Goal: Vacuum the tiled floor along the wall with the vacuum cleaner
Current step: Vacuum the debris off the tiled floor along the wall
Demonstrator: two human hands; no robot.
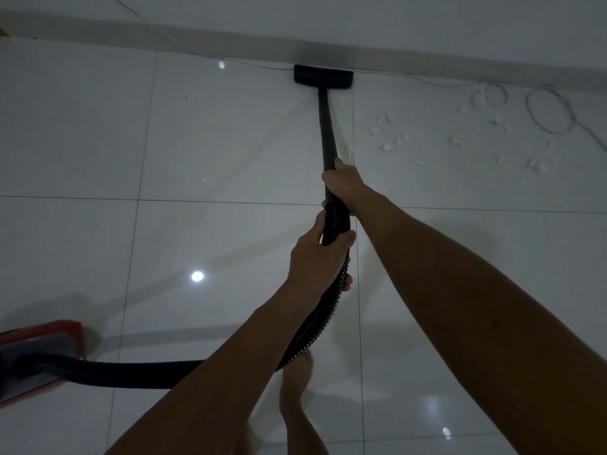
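A black vacuum wand runs from my hands to a flat black floor head that rests on the white tiled floor against the skirting of the wall. My right hand grips the wand's lower end. My left hand grips the ribbed black hose just below it. The hose curves left to the red and black vacuum body at the lower left.
Several white scraps of debris lie on the tiles to the right of the wand. A thin white cable runs along the skirting and coils at the far right. My bare foot stands under the hose.
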